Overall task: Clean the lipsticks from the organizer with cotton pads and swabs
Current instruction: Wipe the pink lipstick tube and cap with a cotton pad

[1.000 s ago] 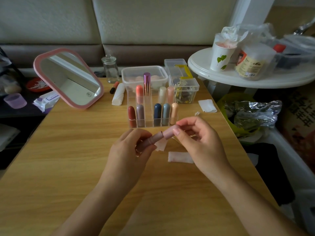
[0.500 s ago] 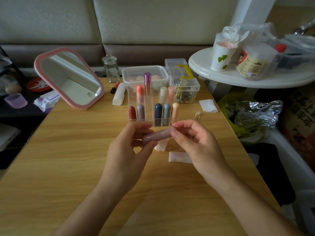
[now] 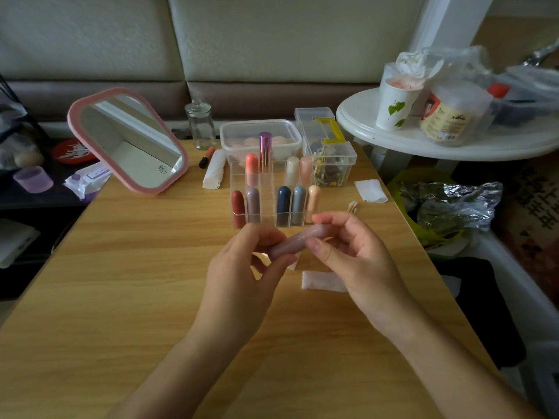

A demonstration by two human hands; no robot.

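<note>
Head: organizer point(image 3: 268, 204) behind held lipstick point(image 3: 298, 241), mirror point(image 3: 130, 140) L

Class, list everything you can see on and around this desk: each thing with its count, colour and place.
table: 1, light wood, foreground
held lipstick: 1, mauve, between both hands
organizer: 1, clear, table centre
standing lipsticks: 9, mixed colours, in organizer
mirror: 1, pink frame, table left
jar: 1, clear glass, table back
tub: 1, clear, behind organizer
clip box: 1, clear, right of tub
cotton pads: at least 2, white, one nearer the person, one at table's right edge
swabs: a few, white, right of organizer
side table: 1, white, round, far right
cup: 1, white with green leaves, on side table
left hand: 1, grips held lipstick
right hand: 1, pinches held lipstick
</note>
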